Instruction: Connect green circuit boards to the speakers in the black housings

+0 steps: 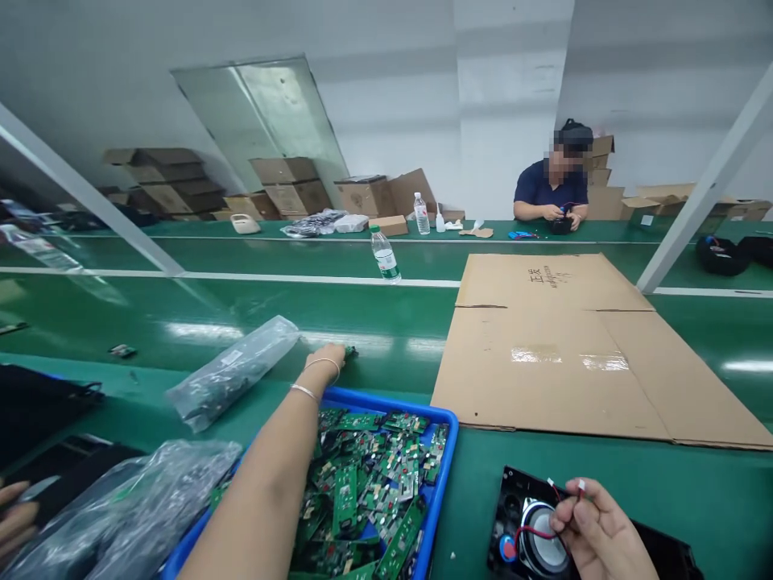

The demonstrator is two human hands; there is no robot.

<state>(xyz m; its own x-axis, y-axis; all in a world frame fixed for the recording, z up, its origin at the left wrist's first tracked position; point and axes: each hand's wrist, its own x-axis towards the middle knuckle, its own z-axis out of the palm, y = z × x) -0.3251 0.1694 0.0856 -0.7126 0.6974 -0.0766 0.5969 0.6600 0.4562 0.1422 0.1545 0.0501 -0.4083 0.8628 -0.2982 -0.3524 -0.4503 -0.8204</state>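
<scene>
My left hand (327, 361) reaches over the far edge of a blue tray (452, 451). Its fingers are closed on a small green circuit board (352, 352), mostly hidden by the hand. Loose green circuit boards (345, 495) lie heaped in the tray. At the lower right, my right hand (597, 528) pinches thin wires with white connectors (581, 486). Beneath it rests an open black speaker housing (506, 491) with a round speaker (547, 548) inside. A red wire runs across the speaker near a blue round part (507, 548).
A flattened cardboard sheet (543, 379) covers the bench at right. Plastic bags (235, 370) lie left of the tray. Another person's hand (15, 515) shows at the left edge. A water bottle (385, 256) stands ahead; a co-worker (551, 189) sits across. Slanted white posts (706, 185) flank the bench.
</scene>
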